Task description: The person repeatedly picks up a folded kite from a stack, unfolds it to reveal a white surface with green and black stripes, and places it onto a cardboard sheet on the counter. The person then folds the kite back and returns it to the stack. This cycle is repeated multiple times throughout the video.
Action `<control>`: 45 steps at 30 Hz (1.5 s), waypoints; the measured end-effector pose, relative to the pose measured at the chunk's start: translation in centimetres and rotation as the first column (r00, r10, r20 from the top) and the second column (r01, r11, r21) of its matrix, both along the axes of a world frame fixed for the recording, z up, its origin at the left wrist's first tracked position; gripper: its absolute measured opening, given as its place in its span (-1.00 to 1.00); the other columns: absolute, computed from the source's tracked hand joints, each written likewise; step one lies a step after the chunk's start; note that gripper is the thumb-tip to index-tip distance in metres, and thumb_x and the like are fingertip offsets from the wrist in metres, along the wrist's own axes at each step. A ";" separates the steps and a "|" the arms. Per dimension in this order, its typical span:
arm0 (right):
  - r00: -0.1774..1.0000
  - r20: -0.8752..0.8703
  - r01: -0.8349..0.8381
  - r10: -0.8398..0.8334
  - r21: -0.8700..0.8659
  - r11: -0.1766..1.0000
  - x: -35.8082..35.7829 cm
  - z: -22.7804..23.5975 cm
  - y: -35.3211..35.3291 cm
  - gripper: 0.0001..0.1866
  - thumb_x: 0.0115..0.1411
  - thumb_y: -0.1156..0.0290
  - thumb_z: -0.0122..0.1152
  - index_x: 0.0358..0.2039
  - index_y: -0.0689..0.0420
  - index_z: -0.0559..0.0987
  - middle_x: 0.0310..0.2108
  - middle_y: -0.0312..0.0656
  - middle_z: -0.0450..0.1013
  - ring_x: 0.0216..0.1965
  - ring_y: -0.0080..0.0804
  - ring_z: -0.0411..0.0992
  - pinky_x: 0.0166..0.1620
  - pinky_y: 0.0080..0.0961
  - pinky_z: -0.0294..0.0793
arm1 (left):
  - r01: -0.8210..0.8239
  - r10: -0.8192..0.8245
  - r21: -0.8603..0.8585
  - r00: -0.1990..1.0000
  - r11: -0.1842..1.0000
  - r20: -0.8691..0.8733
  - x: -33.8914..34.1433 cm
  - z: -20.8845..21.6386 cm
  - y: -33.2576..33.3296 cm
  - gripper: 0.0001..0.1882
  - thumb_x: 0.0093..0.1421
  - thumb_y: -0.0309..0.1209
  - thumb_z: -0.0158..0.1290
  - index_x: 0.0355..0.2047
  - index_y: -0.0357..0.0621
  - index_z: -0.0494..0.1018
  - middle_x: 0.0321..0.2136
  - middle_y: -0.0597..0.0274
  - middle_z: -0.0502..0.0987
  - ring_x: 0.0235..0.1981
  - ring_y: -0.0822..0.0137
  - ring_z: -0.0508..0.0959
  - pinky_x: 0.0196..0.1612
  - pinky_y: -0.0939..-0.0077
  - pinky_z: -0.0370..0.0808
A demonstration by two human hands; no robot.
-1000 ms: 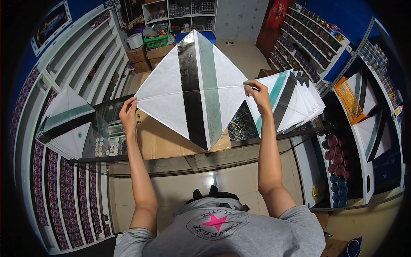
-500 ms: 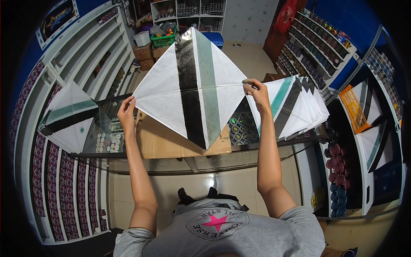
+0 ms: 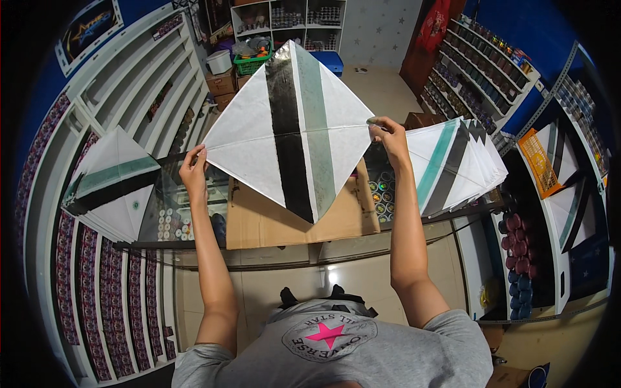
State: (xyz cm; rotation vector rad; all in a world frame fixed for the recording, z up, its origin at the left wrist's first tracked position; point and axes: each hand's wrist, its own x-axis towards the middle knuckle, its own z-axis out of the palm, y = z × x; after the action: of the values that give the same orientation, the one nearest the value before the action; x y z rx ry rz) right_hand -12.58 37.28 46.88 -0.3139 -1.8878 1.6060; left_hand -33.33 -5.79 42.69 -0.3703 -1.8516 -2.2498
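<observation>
Stretched between my hands is a white diamond-shaped kite [image 3: 248, 123] with a black stripe and a grey-green stripe; a thin spar crosses it from side to side. My left hand [image 3: 193, 169] pinches its left corner, and my right hand [image 3: 390, 141] grips the right corner. The kite is held up above a flat piece of brown cardboard [image 3: 259, 223] lying on a glass-topped counter. To the right, a fanned stack of similar kites [image 3: 446, 165] rests on the counter. Another stack of striped kites [image 3: 113, 187] lies at the left end.
White shelves [image 3: 139, 84] run along the left wall, and a rack of spools [image 3: 479, 74] stands at the far right. Under the glass are white spools [image 3: 173, 225] and round containers [image 3: 383, 194]. An orange basket [image 3: 538, 161] sits at right. Behind, a green basket [image 3: 252, 63] tops boxes.
The counter, cardboard and kite stacks have shifted slightly right and down in the picture. My hands keep hold of both kite corners at nearly the same place.
</observation>
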 end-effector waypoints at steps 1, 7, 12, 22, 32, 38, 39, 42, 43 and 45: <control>1.000 0.001 0.003 -0.003 0.001 1.000 -0.3 0.0 -0.6 -0.80 0.06 0.58 0.23 -0.26 0.25 0.64 -0.50 -0.36 0.47 -0.51 -0.67 0.29 -0.39 -0.70 0.28 | 0.001 -0.001 0.000 1.000 1.000 0.005 -0.4 0.1 -0.4 -0.79 0.22 -0.41 0.18 -0.16 -0.22 0.56 -0.36 0.43 0.51 -0.37 0.64 0.43 -0.35 0.75 0.34; 0.998 -0.027 0.049 -0.048 0.010 0.999 -2.9 -0.2 -4.3 -0.79 0.06 0.58 0.22 -0.25 0.24 0.65 -0.42 -0.32 0.51 -0.49 -0.67 0.30 -0.36 -0.69 0.32 | 0.046 -0.047 0.048 0.998 0.998 0.031 -3.5 -0.2 -3.6 -0.81 0.25 -0.45 0.15 -0.14 -0.23 0.55 -0.36 0.41 0.48 -0.38 0.63 0.43 -0.36 0.76 0.37; 0.997 -0.004 0.077 -0.078 -0.052 0.996 -4.0 -0.2 -7.0 -0.80 0.09 0.55 0.24 -0.24 0.18 0.65 -0.29 -0.31 0.56 -0.36 -0.62 0.38 -0.29 -0.65 0.33 | 0.057 -0.064 0.093 0.996 0.994 0.065 -4.9 -0.8 -5.2 -0.80 0.25 -0.48 0.13 -0.13 -0.26 0.54 -0.32 0.37 0.49 -0.34 0.59 0.47 -0.31 0.73 0.45; 1.000 0.013 -0.003 0.004 -0.092 0.996 -5.9 -1.5 -10.1 -0.75 0.12 0.51 0.26 -0.15 0.14 0.63 -0.26 -0.32 0.55 -0.25 -0.58 0.42 -0.16 -0.60 0.37 | 0.035 -0.048 0.199 0.997 0.979 0.063 -6.2 -1.9 -5.6 -0.77 0.25 -0.49 0.12 -0.09 -0.28 0.53 -0.24 0.29 0.51 -0.25 0.54 0.50 -0.20 0.67 0.51; 0.999 0.042 -0.032 0.033 -0.014 0.999 -6.5 -2.4 -12.4 -0.75 0.14 0.61 0.18 -0.14 0.22 0.62 -0.15 -0.23 0.57 -0.11 -0.51 0.46 0.02 -0.57 0.38 | 0.022 -0.044 0.246 0.996 0.969 0.082 -4.8 -2.8 -3.2 -0.82 0.27 -0.48 0.10 -0.12 -0.22 0.52 -0.23 0.30 0.50 -0.24 0.53 0.49 -0.23 0.63 0.51; 0.999 0.027 -0.027 0.027 0.003 1.000 -6.5 -2.9 -10.9 -0.76 0.12 0.63 0.18 -0.17 0.23 0.63 -0.16 -0.22 0.57 -0.13 -0.50 0.47 0.00 -0.56 0.40 | 0.086 -0.088 0.052 0.995 0.995 0.050 -4.6 -2.4 -3.7 -0.81 0.26 -0.46 0.11 -0.13 -0.23 0.54 -0.22 0.27 0.53 -0.21 0.49 0.51 -0.20 0.62 0.48; 0.999 0.044 -0.031 0.031 -0.013 0.999 -6.4 -2.8 -10.8 -0.76 0.12 0.63 0.19 -0.17 0.23 0.63 -0.17 -0.23 0.57 -0.15 -0.50 0.46 -0.01 -0.56 0.40 | 0.088 -0.088 -0.052 0.996 0.995 0.009 -4.8 -2.1 -4.1 -0.80 0.26 -0.45 0.12 -0.13 -0.25 0.54 -0.21 0.26 0.54 -0.21 0.48 0.51 -0.20 0.61 0.48; 0.996 0.074 -0.038 0.041 -0.038 0.999 -5.9 -2.8 -10.3 -0.75 0.10 0.63 0.20 -0.17 0.22 0.64 -0.19 -0.23 0.57 -0.18 -0.51 0.46 -0.04 -0.56 0.41 | 0.133 -0.168 -0.246 0.977 0.960 -0.129 -5.0 -0.5 -4.4 -0.78 0.23 -0.45 0.14 -0.13 -0.27 0.56 -0.21 0.23 0.58 -0.24 0.46 0.53 -0.20 0.57 0.48; 0.997 0.071 -0.040 0.043 -0.033 0.999 -5.9 -2.9 -10.2 -0.75 0.10 0.64 0.20 -0.17 0.21 0.64 -0.19 -0.23 0.57 -0.19 -0.51 0.46 -0.05 -0.56 0.41 | 0.152 -0.209 -0.292 0.962 0.944 -0.175 -5.0 0.5 -4.3 -0.77 0.22 -0.45 0.15 -0.13 -0.27 0.57 -0.21 0.21 0.59 -0.26 0.46 0.53 -0.20 0.56 0.48; 0.995 0.082 -0.048 0.050 -0.033 0.998 -5.6 -3.1 -9.9 -0.74 0.10 0.64 0.20 -0.17 0.21 0.64 -0.19 -0.23 0.57 -0.20 -0.51 0.46 -0.05 -0.56 0.41 | 0.193 -0.301 -0.443 0.935 0.875 -0.187 -5.2 2.7 -4.0 -0.76 0.22 -0.45 0.14 -0.12 -0.25 0.57 -0.23 0.21 0.61 -0.30 0.46 0.55 -0.21 0.56 0.47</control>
State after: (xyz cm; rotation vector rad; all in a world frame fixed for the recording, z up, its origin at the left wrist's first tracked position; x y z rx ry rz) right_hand -18.17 27.36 43.82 -0.3551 -1.9477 1.6797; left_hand -38.56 -9.77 45.35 -0.9696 -2.2388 -1.8085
